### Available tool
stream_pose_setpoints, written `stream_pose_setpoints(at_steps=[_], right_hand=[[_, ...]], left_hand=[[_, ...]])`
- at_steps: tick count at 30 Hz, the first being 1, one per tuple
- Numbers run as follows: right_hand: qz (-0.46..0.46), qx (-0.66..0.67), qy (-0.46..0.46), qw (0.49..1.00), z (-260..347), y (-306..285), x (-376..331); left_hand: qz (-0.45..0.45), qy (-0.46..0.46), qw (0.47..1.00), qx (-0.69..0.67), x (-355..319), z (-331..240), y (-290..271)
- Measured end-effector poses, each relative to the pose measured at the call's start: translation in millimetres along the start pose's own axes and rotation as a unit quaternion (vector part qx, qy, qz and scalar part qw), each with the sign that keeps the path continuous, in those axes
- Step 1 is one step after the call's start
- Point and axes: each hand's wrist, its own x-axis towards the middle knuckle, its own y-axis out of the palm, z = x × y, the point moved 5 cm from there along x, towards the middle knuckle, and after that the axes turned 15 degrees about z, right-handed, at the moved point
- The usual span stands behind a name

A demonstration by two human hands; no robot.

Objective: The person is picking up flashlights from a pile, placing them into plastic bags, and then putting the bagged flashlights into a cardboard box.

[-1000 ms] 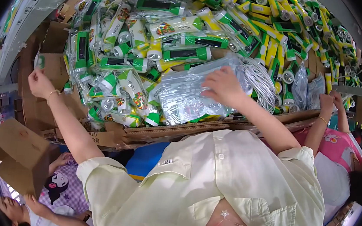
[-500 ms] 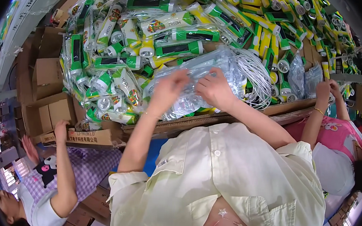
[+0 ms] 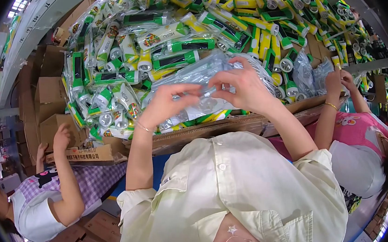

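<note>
Both my hands are up at a stack of clear plastic bags [image 3: 193, 76] that lies on the heap of packed goods. My left hand [image 3: 170, 102] pinches the near edge of the stack, fingers closed on the plastic. My right hand [image 3: 244, 86] grips the bags from the right, thumb and fingers on the film. All around lies a large pile of green, yellow and white torches in clear wrappers [image 3: 164, 43], spread over a cardboard-lined table [image 3: 231, 124].
A person in a checked top at lower left has a hand [image 3: 61, 136] on a brown carton [image 3: 81, 154]. Another person in pink at right reaches both hands [image 3: 340, 81] to loose bags. More cartons [image 3: 49, 93] are stacked at left.
My left hand came in from the far left, where it was raised near the cartons, and now holds the bag stack beside my right hand. The person at lower left reached up to the carton.
</note>
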Motion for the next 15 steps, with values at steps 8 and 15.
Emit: stream_pose_setpoints(at_steps=[8, 15], right_hand=[[-0.021, -0.035, -0.05, 0.998, -3.0, 4.8, -2.2], [0.028, 0.002, -0.002, 1.0, -9.0, 12.2, -3.8]], left_hand=[[-0.057, -0.059, 0.944, 0.32, -2.7, -29.1, 35.3], [-0.122, 0.036, 0.932, 0.339, 0.2, -27.6, 40.4]])
